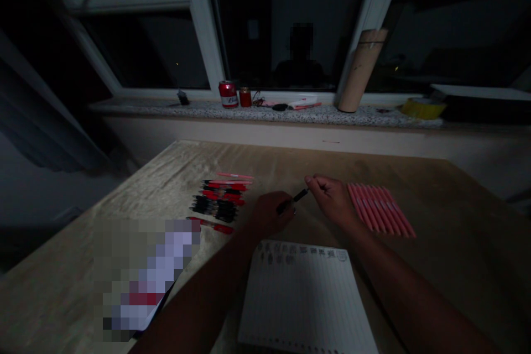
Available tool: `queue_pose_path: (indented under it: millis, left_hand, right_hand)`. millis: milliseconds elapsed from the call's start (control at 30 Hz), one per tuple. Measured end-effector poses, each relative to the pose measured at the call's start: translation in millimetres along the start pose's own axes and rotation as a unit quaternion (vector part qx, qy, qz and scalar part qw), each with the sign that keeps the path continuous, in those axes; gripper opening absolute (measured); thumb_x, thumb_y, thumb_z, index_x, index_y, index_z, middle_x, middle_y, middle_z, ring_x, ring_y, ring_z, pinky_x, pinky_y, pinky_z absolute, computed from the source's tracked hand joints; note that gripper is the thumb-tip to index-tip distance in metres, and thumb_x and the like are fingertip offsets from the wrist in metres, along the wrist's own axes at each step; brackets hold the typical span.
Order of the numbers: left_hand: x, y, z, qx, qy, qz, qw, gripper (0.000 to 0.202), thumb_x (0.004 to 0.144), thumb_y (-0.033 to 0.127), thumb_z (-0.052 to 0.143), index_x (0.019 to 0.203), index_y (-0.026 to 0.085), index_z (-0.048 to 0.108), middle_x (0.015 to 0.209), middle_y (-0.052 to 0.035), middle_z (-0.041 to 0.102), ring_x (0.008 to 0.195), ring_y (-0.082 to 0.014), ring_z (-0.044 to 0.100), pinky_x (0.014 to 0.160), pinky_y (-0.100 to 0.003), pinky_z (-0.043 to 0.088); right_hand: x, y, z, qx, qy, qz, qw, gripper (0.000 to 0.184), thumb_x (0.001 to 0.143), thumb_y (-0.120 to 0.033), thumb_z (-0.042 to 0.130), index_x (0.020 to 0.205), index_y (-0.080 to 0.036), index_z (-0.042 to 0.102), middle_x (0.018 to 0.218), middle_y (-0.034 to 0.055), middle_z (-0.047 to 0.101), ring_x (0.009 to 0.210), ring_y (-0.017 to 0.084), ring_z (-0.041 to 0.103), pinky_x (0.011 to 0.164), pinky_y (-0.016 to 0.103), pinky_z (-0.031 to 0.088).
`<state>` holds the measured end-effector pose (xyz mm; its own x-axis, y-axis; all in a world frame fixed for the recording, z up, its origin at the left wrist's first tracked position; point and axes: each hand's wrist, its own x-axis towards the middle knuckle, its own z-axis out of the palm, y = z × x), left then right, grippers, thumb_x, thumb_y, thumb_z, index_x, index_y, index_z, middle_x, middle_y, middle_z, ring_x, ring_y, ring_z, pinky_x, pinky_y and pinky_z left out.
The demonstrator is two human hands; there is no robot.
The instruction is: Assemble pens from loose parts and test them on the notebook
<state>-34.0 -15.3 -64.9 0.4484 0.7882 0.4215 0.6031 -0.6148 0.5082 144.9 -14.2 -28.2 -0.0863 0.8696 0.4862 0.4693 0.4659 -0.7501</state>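
Presently the black pen (300,195): it is in the air above the table (286,161), tilted, with its upper end to the right, between the two hands.
Left hand (271,210): its fingers are closed around the lower part of the pen.
Right hand (329,194): the fingers are curled in, and the thumb is near the upper end of the pen (whether it pinches this end, I cannot tell).
Pens on the left: a group of black, red and pink pens (216,207) lies just beside the left hand, roughly parallel, with uneven ends.
Pens on the right: a row of pink pens (379,210) lies side by side, near the right hand; from this row to the right edge of the table there is a wide space.
Notebook (305,298): it lies between the forearms, with small pen marks along its top; its lower edge is cut by the view.
Far edge: between the hands and the wall (249,131) runs a strip of table, giving room forward.
Lower left: a pale object (166,265), pixelated, lies near the left forearm, so room is narrower there.
Window sill (174,113): behind, well apart from the hands, stand a red can (228,94), a jar (245,97) and a cardboard tube (362,72).
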Motion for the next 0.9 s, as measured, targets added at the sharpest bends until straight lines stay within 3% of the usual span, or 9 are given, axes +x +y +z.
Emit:
queue_pose_path:
  millis: [333,467,567,767,900]
  left_hand:
    - [0,-1,1.4,-0.015,0.012,-0.020,1.000,0.016,0.078,0.027,0.050,0.074,0.014,0.059,0.063,0.0014,0.055,0.057,-0.0095,0.047,0.055,-0.021,0.032]
    - [1,-6,2.8,-0.038,0.047,-0.045,0.997,0.018,0.081,0.026,0.047,0.079,0.014,0.060,0.065,0.0013,0.056,0.058,-0.0096,0.049,0.056,-0.021,0.034]
    - [2,-9,2.1,-0.049,0.092,-0.073,0.992,0.016,0.079,0.026,0.049,0.077,0.014,0.060,0.061,0.0024,0.054,0.057,-0.0094,0.048,0.056,-0.021,0.034]
    - [3,-7,0.3,-0.068,0.110,-0.087,0.988,0.016,0.078,0.027,0.050,0.073,0.014,0.058,0.060,0.0024,0.053,0.057,-0.0092,0.048,0.056,-0.020,0.035]
    - [3,-6,0.6,-0.059,0.110,-0.094,0.988,0.016,0.078,0.027,0.049,0.072,0.015,0.058,0.059,0.0030,0.052,0.057,-0.0092,0.047,0.055,-0.020,0.034]
  right_hand:
    - [0,9,4,-0.067,-0.047,-0.083,0.993,0.041,0.088,-0.041,0.044,0.054,-0.019,0.036,0.054,-0.0036,0.037,0.050,0.010,0.039,0.053,0.023,0.029]
    - [-1,13,3,-0.056,-0.083,-0.077,0.992,0.044,0.093,-0.041,0.031,0.057,-0.019,0.043,0.055,-0.0018,0.044,0.053,0.011,0.045,0.055,0.023,0.031]
    - [-2,17,4,-0.103,-0.126,-0.051,0.985,0.047,0.094,-0.039,0.025,0.060,-0.018,0.050,0.057,0.0003,0.051,0.056,0.012,0.050,0.057,0.023,0.033]
    - [-6,25,14,-0.271,-0.249,-0.031,0.929,0.020,0.078,-0.037,0.057,0.072,-0.019,0.064,0.074,0.0037,0.064,0.066,0.014,0.056,0.058,0.024,0.032]
    - [-8,27,18,-0.259,-0.267,-0.041,0.927,0.010,0.075,-0.026,0.058,0.076,-0.020,0.067,0.078,0.0048,0.067,0.069,0.016,0.059,0.059,0.025,0.034]
